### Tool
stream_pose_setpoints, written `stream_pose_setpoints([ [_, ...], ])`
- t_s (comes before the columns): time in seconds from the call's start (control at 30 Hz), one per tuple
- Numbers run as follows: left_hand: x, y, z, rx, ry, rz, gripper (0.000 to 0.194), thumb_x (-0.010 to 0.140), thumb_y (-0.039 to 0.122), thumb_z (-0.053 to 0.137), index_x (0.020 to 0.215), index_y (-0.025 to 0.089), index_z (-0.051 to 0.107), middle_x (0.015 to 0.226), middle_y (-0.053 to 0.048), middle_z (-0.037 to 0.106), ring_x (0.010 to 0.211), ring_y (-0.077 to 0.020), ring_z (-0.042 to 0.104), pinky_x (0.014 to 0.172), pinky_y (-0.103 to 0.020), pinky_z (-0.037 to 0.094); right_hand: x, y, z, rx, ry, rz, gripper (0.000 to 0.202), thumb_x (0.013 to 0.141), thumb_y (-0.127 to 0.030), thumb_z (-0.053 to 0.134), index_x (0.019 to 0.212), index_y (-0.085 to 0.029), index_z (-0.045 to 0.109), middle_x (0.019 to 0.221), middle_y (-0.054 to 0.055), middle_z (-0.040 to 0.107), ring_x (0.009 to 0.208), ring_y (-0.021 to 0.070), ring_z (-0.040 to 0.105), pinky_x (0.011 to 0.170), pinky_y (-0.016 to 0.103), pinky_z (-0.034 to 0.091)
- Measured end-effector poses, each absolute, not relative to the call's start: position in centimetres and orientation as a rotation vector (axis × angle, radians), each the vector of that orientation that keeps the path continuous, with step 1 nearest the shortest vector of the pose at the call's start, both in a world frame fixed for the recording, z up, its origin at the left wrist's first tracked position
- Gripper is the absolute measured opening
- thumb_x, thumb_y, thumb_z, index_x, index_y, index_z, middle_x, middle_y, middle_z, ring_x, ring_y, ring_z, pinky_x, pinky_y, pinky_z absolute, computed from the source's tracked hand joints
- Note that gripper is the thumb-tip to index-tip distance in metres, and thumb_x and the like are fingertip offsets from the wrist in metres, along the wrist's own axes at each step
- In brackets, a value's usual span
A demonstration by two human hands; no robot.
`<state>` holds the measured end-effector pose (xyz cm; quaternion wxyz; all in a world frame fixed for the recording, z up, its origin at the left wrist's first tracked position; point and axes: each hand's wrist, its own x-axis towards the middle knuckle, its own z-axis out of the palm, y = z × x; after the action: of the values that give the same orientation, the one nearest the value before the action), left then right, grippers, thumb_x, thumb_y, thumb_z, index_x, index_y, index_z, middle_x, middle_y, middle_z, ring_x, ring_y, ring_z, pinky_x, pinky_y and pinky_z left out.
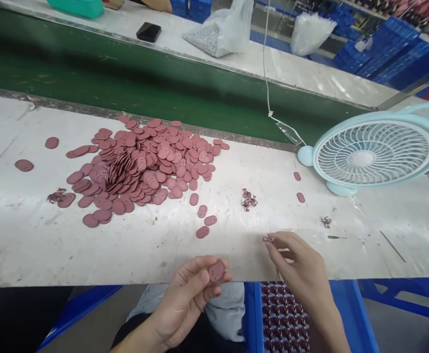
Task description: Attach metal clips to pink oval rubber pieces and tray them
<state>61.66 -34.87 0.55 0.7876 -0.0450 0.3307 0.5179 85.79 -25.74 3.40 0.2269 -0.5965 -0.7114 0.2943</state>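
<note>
My left hand (194,294) is raised at the table's front edge, with a reddish oval disc (216,271) pinched between thumb and fingers; small holes show in the disc. To its right, my right hand (299,264) pinches a small dark metallic piece (268,239) at its fingertips, just above the white table (236,245). The two hands are apart. A large heap of similar discs (144,162) lies at the left of the table, and a few loose discs (202,232) lie between it and my hands. Beyond my right hand is a small pile of metallic pieces (249,200).
A light blue fan (372,152) stands at the right rear. Near it lie two discs, another small pile (326,222) and a thin rod (392,246). Below the front edge is a blue crate (358,314) with rows of dark parts. A phone (148,32) lies on the far ledge.
</note>
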Motion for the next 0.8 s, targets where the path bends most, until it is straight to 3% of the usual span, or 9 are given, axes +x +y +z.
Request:
stream_pose_setpoints([
  [0.07,61.9,-34.8,0.4,-0.061,0.718,1.113,0.020,0.081,0.027,0.085,0.099,0.021,0.081,0.114,-0.010,0.080,0.101,-0.0223,0.076,0.077,-0.020,0.060,85.0,-28.2,4.8,-1.532,-1.775,1.042,0.012,0.092,-0.027,0.072,0.104,-0.029,0.074,0.102,0.005,0.072,0.080,0.0198,0.070,0.060,0.029,0.061],
  [0.2,62.6,-34.5,0.4,-0.011,0.744,1.078,0.019,0.078,0.027,0.087,0.096,0.021,0.081,0.113,-0.009,0.080,0.105,-0.0228,0.075,0.080,-0.021,0.059,81.9,-31.5,6.4,-1.314,-1.519,1.357,0.023,0.090,-0.019,0.074,0.105,-0.035,0.078,0.093,0.002,0.074,0.069,0.0164,0.071,0.058,0.026,0.061],
  [0.33,63.1,-34.0,0.6,0.042,0.757,1.081,0.020,0.074,0.029,0.091,0.090,0.021,0.081,0.108,-0.008,0.081,0.093,-0.0198,0.076,0.081,-0.026,0.060,79.7,-31.8,5.9,-1.305,-1.480,1.351,0.026,0.088,-0.017,0.075,0.107,-0.034,0.078,0.092,0.003,0.077,0.073,0.0175,0.072,0.059,0.025,0.061],
  [0.53,63.2,-34.0,0.7,0.116,0.770,1.120,0.017,0.074,0.028,0.091,0.086,0.021,0.081,0.105,-0.005,0.081,0.089,-0.0158,0.074,0.081,-0.022,0.058,79.5,-31.5,5.5,-1.305,-1.498,1.339,0.029,0.088,-0.015,0.074,0.111,-0.033,0.076,0.095,0.002,0.077,0.073,0.0154,0.073,0.060,0.023,0.063],
  [0.67,63.2,-34.1,0.5,0.136,0.787,1.115,0.015,0.074,0.028,0.090,0.081,0.019,0.080,0.105,-0.006,0.080,0.087,-0.0161,0.073,0.080,-0.024,0.057,79.5,-31.4,5.6,-1.296,-1.570,1.345,0.028,0.088,-0.014,0.074,0.109,-0.033,0.076,0.095,0.001,0.077,0.082,0.0160,0.073,0.065,0.022,0.063],
  [0.8,63.3,-34.1,0.6,0.145,0.807,1.125,0.018,0.075,0.030,0.089,0.070,0.018,0.078,0.098,-0.008,0.081,0.088,-0.0195,0.073,0.079,-0.026,0.056,79.3,-31.0,5.5,-1.308,-1.580,1.350,0.031,0.088,-0.014,0.074,0.111,-0.035,0.075,0.093,0.000,0.076,0.076,0.0136,0.071,0.062,0.019,0.062],
])
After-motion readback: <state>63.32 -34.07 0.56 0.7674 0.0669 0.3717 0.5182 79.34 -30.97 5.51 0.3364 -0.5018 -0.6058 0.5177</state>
